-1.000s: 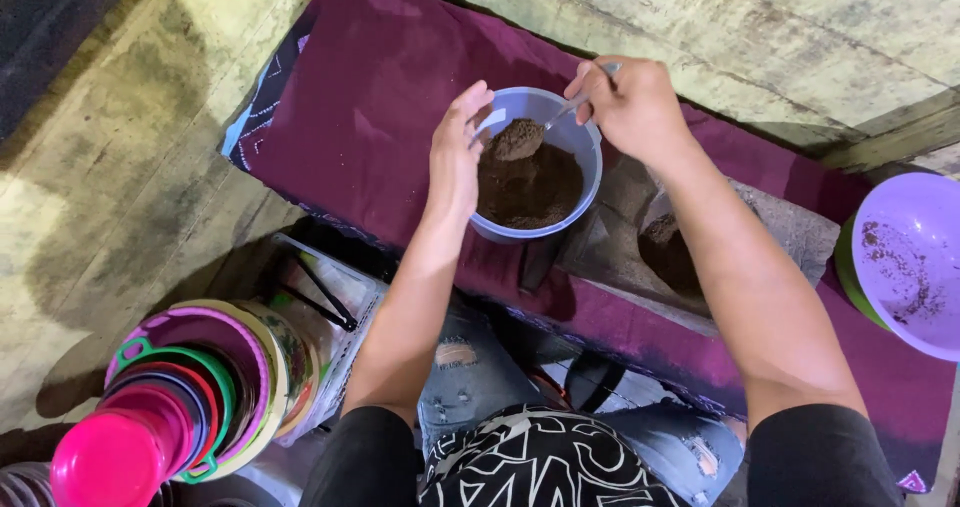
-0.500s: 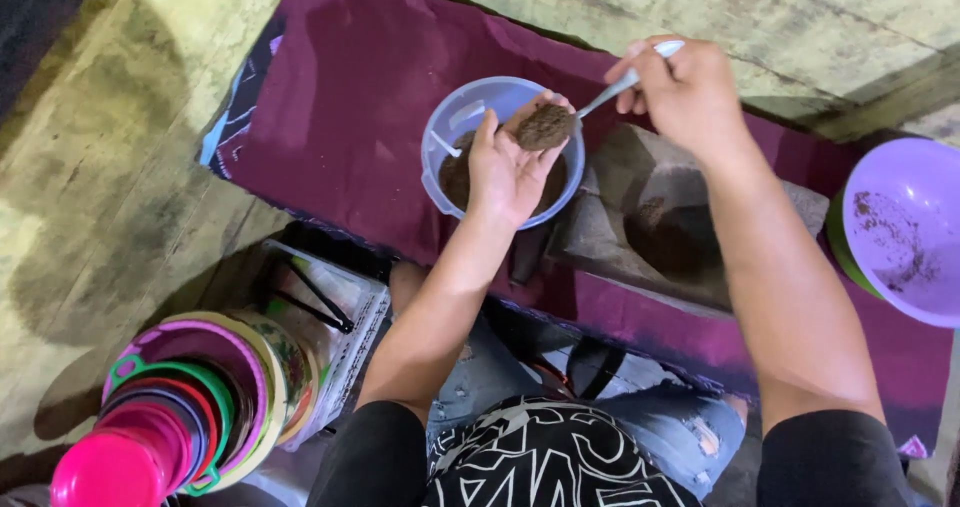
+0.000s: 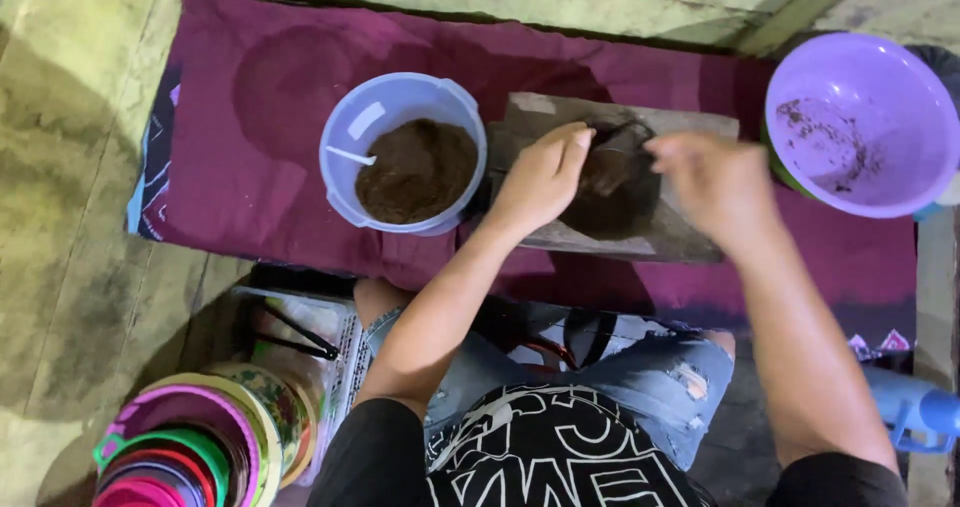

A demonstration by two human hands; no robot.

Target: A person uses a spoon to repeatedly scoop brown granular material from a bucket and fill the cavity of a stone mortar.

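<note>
A pale blue bowl (image 3: 405, 157) holds brown powdery stuff, and a white spoon (image 3: 350, 155) rests inside at its left. To its right a wooden board (image 3: 690, 237) lies on the maroon cloth (image 3: 250, 117). A dark brown lump (image 3: 610, 172) sits on the board. My left hand (image 3: 540, 177) cups the lump from the left with its fingers together. My right hand (image 3: 715, 182) is blurred at the lump's right side, its fingertips touching the dark mass. What those fingers hold is unclear.
A purple bowl (image 3: 860, 117) with brown crumbs stands at the far right. A stack of coloured plastic bowls (image 3: 190, 447) sits at the bottom left by my knee. A blue object (image 3: 925, 407) lies at the bottom right. Rough concrete surrounds the cloth.
My right hand has left the spoon in the blue bowl. Both hands moved right from the bowl to the board, carrying the brown lump there.
</note>
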